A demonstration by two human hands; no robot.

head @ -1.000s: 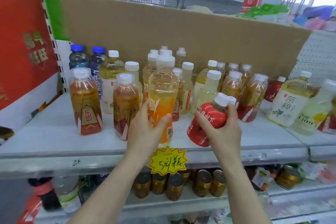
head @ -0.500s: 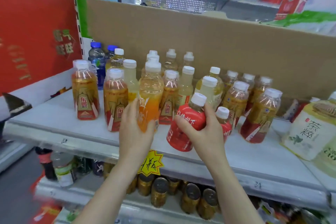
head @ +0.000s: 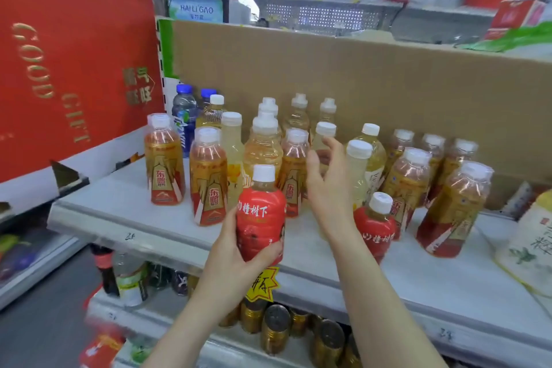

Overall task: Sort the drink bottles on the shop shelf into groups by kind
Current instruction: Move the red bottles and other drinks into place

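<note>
2 red-label drinks are at the front of the shelf (head: pixel 125 215). The left hand (head: pixel 234 263) has fingers and thumb curled round the held red bottle (head: pixel 260 218), upright over the front edge; the standing red bottle (head: pixel 375 228) rests on the shelf just right of the right wrist. The right hand (head: pixel 328 185) is among the middle rows, fingers spread, beside a pale bottle (head: pixel 325 130); contact cannot be told.

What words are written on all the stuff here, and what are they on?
"GOOD GIFT": red gift pack, gold letters.
"HAI LI GAO": blue sign, top.
"东鹏": gold-and-red bottle.
"楂树下": red bottle in the left hand.
Star price tag: mostly hidden.
Everything else: too blurred.
</note>
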